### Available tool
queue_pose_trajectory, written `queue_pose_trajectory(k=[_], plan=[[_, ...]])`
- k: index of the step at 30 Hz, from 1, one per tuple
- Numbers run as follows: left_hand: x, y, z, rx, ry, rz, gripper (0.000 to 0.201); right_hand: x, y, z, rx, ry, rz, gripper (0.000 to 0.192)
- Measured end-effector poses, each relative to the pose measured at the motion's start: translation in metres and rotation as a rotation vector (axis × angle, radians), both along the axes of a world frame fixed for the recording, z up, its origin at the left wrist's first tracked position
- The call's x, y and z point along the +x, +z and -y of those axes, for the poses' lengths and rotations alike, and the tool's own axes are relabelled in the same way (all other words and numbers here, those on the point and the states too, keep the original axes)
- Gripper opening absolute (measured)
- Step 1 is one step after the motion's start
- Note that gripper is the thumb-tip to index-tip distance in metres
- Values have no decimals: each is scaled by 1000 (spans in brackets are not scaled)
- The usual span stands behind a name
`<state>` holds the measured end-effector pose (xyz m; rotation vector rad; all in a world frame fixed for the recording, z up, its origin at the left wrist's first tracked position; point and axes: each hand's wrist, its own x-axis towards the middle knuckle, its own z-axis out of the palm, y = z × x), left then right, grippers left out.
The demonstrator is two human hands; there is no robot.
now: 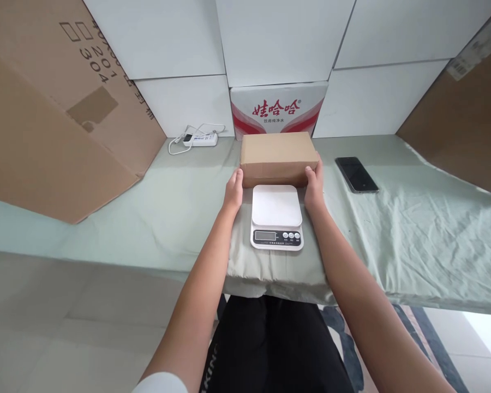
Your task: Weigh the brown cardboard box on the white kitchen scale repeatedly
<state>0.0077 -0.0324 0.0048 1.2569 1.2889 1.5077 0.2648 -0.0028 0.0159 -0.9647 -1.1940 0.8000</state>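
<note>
A closed brown cardboard box (277, 157) rests on the green-clothed table (167, 218), just behind a white kitchen scale (276, 216). My left hand (233, 191) presses against the box's left end. My right hand (314, 184) grips its right end, fingers wrapped on the side. The box sits between both palms. The scale's platform is bare and its display faces me.
A black phone (356, 174) lies to the right of the box. A white power strip with cable (199, 140) sits at the back left. A red-and-white printed carton (278, 109) stands behind the box. Large cardboard sheets (53, 109) lean at both sides.
</note>
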Motion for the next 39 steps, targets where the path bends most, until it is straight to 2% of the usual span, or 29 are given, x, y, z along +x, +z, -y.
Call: queue_pose_trajectory(k=[7,12,16,21,24,32,36,39], plan=[[6,17,9,162,22,-47,98,-1,9,6,90,15,22,96],[8,25,25,260,35,-85,101,0,23,31,159,0,73,104],[11,26,59,271,72,-72,97,5,23,63,165,-2,108,103],[16,16,112,234,109,-14,90,13,10,98,143,2,94,96],[16,12,130,198,89,1,88,16,5,111,124,-15,98,92],[17,14,129,178,61,4,90,20,6,118,129,-82,126,88],[17,10,131,184,86,72,94,22,4,117,182,-137,127,88],[15,9,132,161,65,76,90,24,5,120,171,-131,137,82]])
